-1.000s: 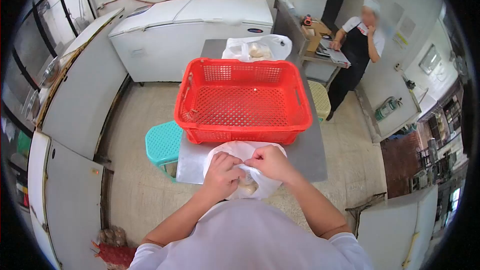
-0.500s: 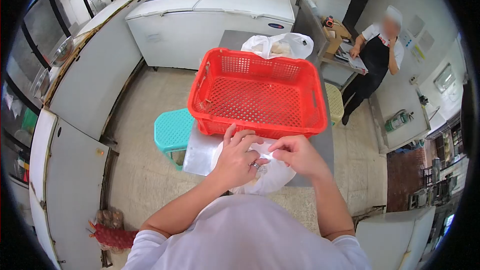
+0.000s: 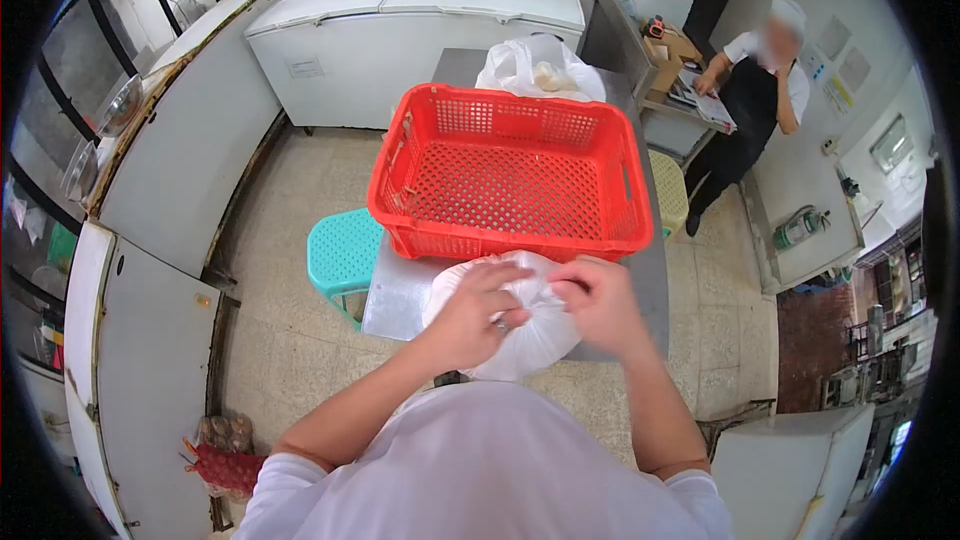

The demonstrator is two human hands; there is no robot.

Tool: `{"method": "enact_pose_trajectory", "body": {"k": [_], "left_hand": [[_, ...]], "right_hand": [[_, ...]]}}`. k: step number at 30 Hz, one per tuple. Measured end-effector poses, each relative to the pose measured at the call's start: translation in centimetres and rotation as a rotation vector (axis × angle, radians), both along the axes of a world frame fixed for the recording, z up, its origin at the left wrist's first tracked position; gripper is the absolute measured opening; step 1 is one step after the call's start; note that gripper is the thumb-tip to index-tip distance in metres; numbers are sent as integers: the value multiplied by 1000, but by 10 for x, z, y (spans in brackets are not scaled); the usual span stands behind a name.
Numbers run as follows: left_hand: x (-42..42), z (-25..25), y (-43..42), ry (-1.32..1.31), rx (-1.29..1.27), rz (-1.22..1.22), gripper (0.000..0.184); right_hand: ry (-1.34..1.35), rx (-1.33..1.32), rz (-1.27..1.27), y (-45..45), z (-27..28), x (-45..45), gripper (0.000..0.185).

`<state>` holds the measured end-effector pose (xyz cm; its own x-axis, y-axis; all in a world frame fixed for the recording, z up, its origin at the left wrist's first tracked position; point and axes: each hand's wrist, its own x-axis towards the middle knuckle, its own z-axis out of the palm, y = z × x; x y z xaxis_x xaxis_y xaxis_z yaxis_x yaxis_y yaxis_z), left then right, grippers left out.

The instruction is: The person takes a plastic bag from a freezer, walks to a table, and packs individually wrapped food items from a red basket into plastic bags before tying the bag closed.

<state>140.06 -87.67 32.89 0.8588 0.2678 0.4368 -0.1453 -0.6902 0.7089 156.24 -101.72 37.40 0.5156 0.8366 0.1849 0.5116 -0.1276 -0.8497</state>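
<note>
A white plastic bag [image 3: 530, 335] lies on the near edge of the metal table [image 3: 400, 302], gathered at its top. Over its left side is my left hand [image 3: 480, 315], a ring on one finger, its fingers partly spread and blurred. My right hand [image 3: 600, 305] pinches the bag's gathered top at the right. Just beyond both hands sits a red plastic crate [image 3: 510, 180] with perforated walls and floor. A second white bag [image 3: 540, 68] with pale contents rests behind the crate.
A teal stool [image 3: 343, 250] is left of the table, a yellow stool [image 3: 668, 190] right of it. White chest freezers [image 3: 420, 65] line the back. A person in a dark apron [image 3: 745, 105] stands at a side counter with papers. A red mesh sack [image 3: 225, 468] lies lower left.
The view has shifted, moving the table and crate rightward in the picture. The near bag's opening, looser earlier with contents showing, is now bunched together. My left hand's fingers have spread somewhat.
</note>
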Motion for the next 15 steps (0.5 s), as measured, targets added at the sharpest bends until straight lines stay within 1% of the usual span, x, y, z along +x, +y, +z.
{"method": "enact_pose_trajectory", "body": {"k": [1, 2, 4, 5, 7, 8, 11, 12, 14, 15], "left_hand": [[10, 5, -6, 5, 45, -65, 6], [17, 3, -8, 137, -106, -88, 9], [18, -8, -2, 170, -256, -31, 8], [19, -13, 2, 186, -331, -2, 7], [19, -28, 5, 124, -401, -4, 4], [17, -34, 6, 100, -438, -7, 7], [23, -30, 7, -51, -127, -24, 11], [23, -30, 7, -96, -125, 35, 12], [19, -33, 8, -185, -120, 159, 15], [16, -36, 10, -144, -66, 150, 16]], "right_hand": [[-145, 62, 91, 4, 6, -6, 10], [-95, 69, 33, 3, 3, -6, 11], [2, 91, -82, 7, -14, -2, 12], [91, 71, -97, 3, -24, 5, 13], [271, 22, -120, -10, -47, 24, 16], [238, -80, 60, -8, -57, 22, 18], [120, -33, 152, 7, -94, 3, 18], [161, -60, 87, 7, -79, -1, 18], [274, -118, -4, 4, -88, 1, 17], [331, -144, -52, 5, -89, 0, 17]]}}
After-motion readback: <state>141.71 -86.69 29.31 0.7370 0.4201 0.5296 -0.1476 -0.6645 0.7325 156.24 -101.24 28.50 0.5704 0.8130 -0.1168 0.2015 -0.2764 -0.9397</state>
